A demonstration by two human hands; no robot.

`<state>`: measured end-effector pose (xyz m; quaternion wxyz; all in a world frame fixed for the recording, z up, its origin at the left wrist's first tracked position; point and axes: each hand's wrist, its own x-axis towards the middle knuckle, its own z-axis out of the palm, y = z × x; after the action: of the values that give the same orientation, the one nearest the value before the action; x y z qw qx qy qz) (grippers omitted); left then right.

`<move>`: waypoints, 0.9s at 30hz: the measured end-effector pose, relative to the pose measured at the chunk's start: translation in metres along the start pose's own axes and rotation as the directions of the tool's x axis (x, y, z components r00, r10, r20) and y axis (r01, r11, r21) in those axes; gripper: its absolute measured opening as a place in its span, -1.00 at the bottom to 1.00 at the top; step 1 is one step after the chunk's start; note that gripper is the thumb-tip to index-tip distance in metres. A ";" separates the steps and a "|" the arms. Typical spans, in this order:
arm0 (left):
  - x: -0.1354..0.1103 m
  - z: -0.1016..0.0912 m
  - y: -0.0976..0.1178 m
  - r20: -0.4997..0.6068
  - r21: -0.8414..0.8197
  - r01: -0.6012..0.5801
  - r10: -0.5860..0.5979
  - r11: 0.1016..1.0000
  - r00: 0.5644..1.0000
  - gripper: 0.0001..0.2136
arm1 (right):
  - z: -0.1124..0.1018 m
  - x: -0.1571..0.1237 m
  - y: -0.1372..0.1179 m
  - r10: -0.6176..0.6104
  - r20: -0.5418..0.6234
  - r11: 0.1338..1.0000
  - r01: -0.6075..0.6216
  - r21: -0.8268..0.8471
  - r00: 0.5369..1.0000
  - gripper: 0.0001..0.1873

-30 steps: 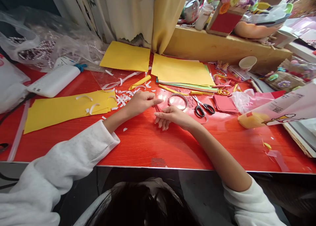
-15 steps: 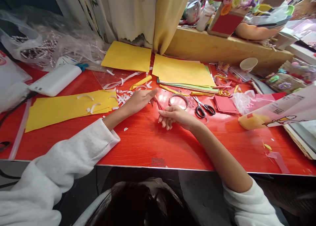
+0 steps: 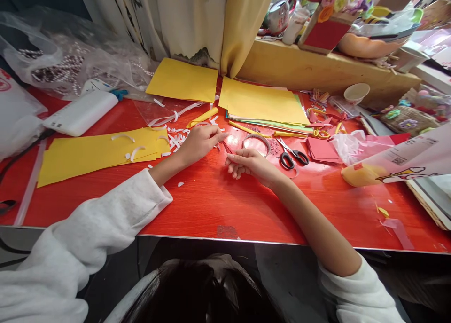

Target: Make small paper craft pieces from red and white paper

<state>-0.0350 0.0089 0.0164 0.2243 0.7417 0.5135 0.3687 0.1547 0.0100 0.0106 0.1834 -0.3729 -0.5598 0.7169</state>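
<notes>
My left hand [image 3: 199,142] rests on the red table [image 3: 211,205], fingers curled, forefinger pointing right beside white paper scraps [image 3: 176,140]. My right hand [image 3: 248,163] lies just right of it, fingers pinched on a thin red paper strip [image 3: 227,148] that slants up between the two hands. A clear tape roll [image 3: 256,143] lies right behind my right hand. Black-handled scissors [image 3: 292,154] lie right of the roll.
Yellow paper sheets [image 3: 98,151] lie at left, more yellow sheets [image 3: 260,104] and a stack at the back. A white box [image 3: 81,112] and plastic bags [image 3: 52,59] sit far left. Red paper [image 3: 322,149], a paper cup [image 3: 355,92] and craft clutter fill the right.
My left hand slid a little up and left and its forefinger curled in. My right hand barely shifted, still pinching the red strip.
</notes>
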 end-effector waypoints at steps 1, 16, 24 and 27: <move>0.000 0.000 0.001 0.002 -0.036 -0.008 0.008 0.999 1.000 -0.64 | -0.001 0.001 0.001 -0.005 -0.008 1.000 0.005 0.017 1.000 -0.66; -0.001 0.004 -0.011 0.268 -0.107 0.026 0.004 0.994 0.963 -0.81 | -0.003 -0.009 -0.008 -0.592 -0.345 0.584 0.092 -0.807 0.728 -0.54; -0.004 0.014 -0.015 0.233 0.424 -0.433 0.366 0.796 0.901 -0.81 | -0.029 -0.020 -0.018 -0.528 -0.328 0.310 -0.182 -0.933 0.784 -0.77; -0.004 0.011 -0.007 0.221 0.310 -0.413 0.358 0.856 0.907 -0.85 | -0.026 -0.017 -0.013 -0.411 -0.317 0.239 -0.234 -0.942 0.855 -0.78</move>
<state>-0.0320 0.0081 0.0033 0.0494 0.8840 0.3922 0.2497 0.1827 0.0196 0.0262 0.0969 -0.5442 -0.8296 0.0791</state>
